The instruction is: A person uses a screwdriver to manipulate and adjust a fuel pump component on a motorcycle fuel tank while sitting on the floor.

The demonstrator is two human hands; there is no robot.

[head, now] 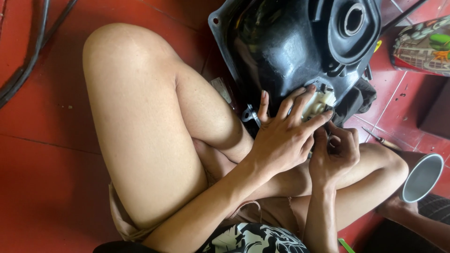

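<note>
1. I sit on a red tiled floor (51, 187) with my bare legs folded, looking down at my own two hands.
2. A large black plastic housing (286, 42) rests against my lap, its hollow side facing up, with a round opening (354, 19) near its upper right.
3. My left hand (281, 136) lies flat on the lower edge of the housing, its fingers (300, 100) spread open and pressing around a small cream-white plastic part (319, 103) set into the black shell.
4. My right hand (335, 152) sits just below and beside the left one, fingers curled inward and pinched together under the white part; what they pinch is too small and hidden to tell.
5. A small metal bracket (249, 114) pokes out beside my left thumb.
6. To the right, on the floor, a metal tube (422, 178) lies with its open end toward me, and a thin screwdriver-like tool (379, 139) lies near my right knee.
7. Dark cables (28, 56) run along the floor at the upper left.
8. A colourful patterned object (424, 44) sits in the upper right corner.
</note>
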